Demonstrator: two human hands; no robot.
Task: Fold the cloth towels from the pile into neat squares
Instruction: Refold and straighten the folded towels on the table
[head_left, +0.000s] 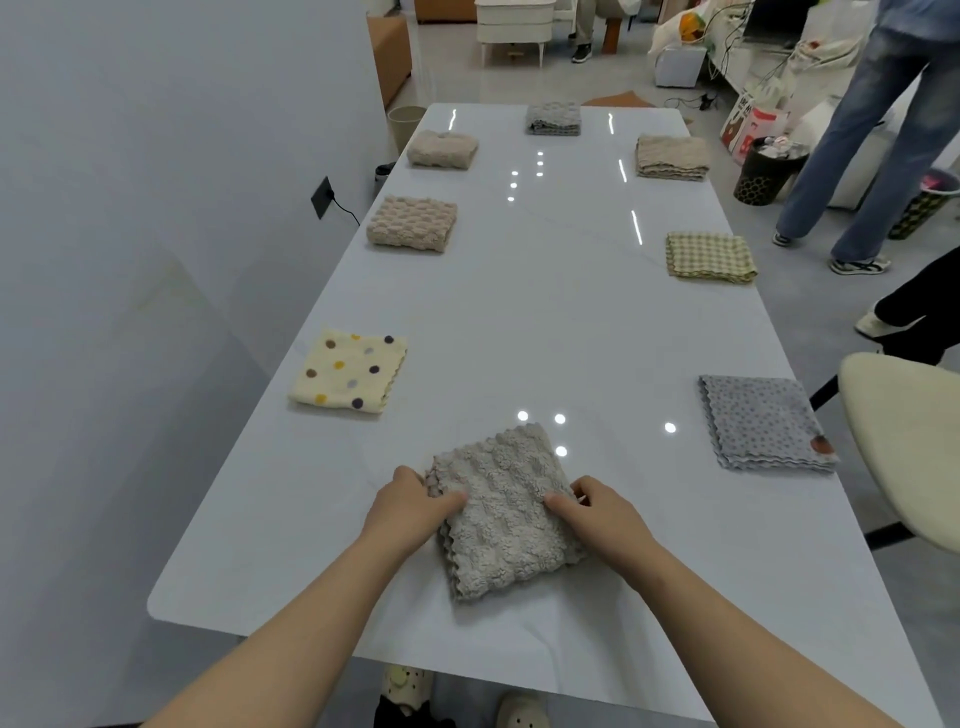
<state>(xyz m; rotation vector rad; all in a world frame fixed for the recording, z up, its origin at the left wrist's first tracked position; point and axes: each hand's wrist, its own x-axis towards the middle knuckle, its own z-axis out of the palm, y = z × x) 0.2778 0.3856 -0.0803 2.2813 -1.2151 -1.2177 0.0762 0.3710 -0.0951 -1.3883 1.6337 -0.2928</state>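
Observation:
A beige bumpy towel (506, 512) lies folded into a rough square on the white table (545, 322), near its front edge. My left hand (410, 501) grips the towel's left edge, thumb on top and fingers curled around the scalloped border. My right hand (597, 506) pinches the right edge, thumb lying on the cloth. Other folded towels line both sides: a cream dotted towel (349, 371), a tan waffle towel (413, 223), a grey spotted towel (763, 423) and a green checked towel (710, 257).
Three more folded towels sit at the far end: beige (442, 149), grey (554, 118), tan (672, 157). A cream chair (904, 441) stands at the right. A person in jeans (872, 135) stands beyond the table by bins (766, 169). A wall runs along the left.

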